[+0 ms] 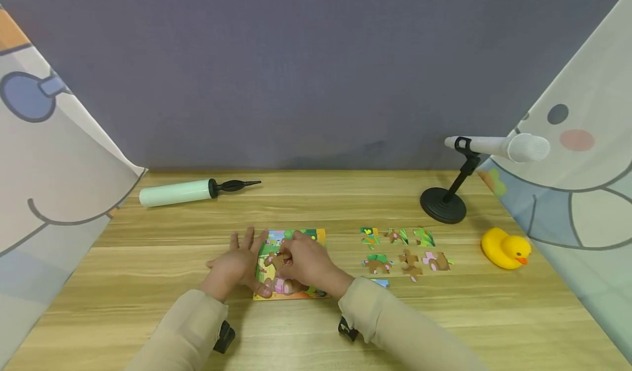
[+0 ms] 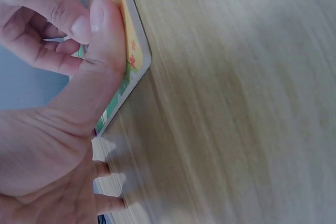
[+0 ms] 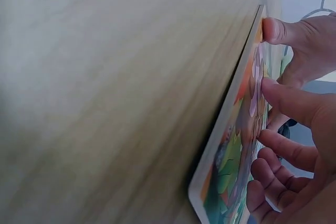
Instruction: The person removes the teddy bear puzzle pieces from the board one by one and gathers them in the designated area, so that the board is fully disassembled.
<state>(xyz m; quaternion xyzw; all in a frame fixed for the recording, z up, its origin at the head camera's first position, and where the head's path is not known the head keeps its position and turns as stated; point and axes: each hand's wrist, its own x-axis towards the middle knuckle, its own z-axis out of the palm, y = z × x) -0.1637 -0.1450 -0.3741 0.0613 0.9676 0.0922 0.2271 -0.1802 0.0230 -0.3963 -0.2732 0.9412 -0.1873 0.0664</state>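
A picture puzzle board (image 1: 316,233) with a brown animal scene lies flat on the table. At its left side my left hand (image 1: 238,265) rests with fingers spread; the thumb (image 2: 107,35) presses on the board's near left corner, and other fingertips touch the wood. Over the middle of the board, my right hand (image 1: 308,261) holds a brown puzzle piece (image 1: 274,262) at the board's surface between thumb (image 3: 283,95) and index finger. The remaining right fingers are curled beside it. Part of the picture is hidden beneath the right hand.
Several loose puzzle pieces (image 1: 410,264) lie right of the board. Farther right are a yellow rubber duck (image 1: 503,248) and a white microphone (image 1: 525,147) on a black stand (image 1: 443,205). A pale green hand pump (image 1: 178,193) lies at the back left.
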